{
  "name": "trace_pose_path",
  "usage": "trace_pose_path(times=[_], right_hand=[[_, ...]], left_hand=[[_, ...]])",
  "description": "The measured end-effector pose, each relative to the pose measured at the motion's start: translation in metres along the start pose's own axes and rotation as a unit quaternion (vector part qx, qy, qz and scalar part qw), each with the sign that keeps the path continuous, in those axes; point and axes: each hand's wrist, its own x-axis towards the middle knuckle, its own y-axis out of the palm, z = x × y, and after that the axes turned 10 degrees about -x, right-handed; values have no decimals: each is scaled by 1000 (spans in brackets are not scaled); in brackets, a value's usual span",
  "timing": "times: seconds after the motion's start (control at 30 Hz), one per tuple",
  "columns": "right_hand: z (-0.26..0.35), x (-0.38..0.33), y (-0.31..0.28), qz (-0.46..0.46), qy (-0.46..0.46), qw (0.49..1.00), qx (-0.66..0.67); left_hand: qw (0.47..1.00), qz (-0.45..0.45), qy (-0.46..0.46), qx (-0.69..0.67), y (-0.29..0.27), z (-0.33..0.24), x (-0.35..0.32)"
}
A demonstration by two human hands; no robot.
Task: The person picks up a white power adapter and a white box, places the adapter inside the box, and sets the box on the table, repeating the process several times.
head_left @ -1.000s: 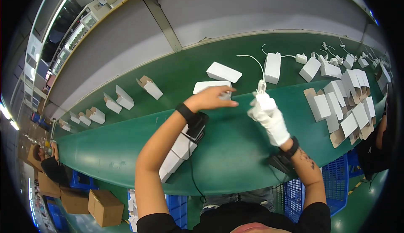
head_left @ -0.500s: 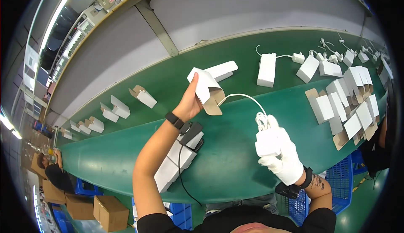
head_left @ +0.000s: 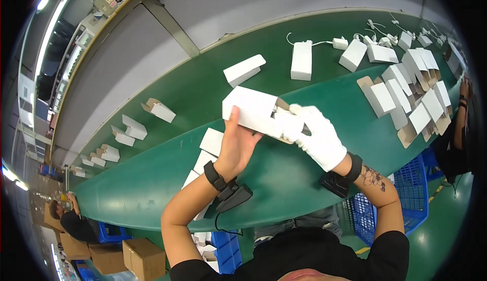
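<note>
Gripping a wht box [head_left: 248, 106] above the green table [head_left: 284, 179], bare L hand [head_left: 237, 148] has thumb on its side, fingers beneath; gloved R hand [head_left: 320, 138], fingers closed round a wht charger [head_left: 287, 125], is at the box's open end, can't tell how far in. Flapped cartons [head_left: 380, 98] sit R.

white boxes [head_left: 248, 108] 20+ | held adapter [head_left: 288, 126] 1 | white glove [head_left: 324, 143] 1

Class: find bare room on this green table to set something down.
The green table is bare between the black wristbands, and between the gloved right hand and the clustered white boxes. Among those boxes it is crowded.
</note>
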Motion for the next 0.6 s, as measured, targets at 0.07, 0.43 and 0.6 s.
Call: trace_pose_path(times=[0.07,0.43,0.6], right_hand=[[6,1,-10,-54,34,997,-49],[16,18,-82,-75,-243,918,-305],[-2,19,-83,-100,-310,866,-380]], left_hand=[[995,5,7,95,-3,5,-7],[640,225,167,715,29,2,15],[494,184,305,793,32,16,29]])
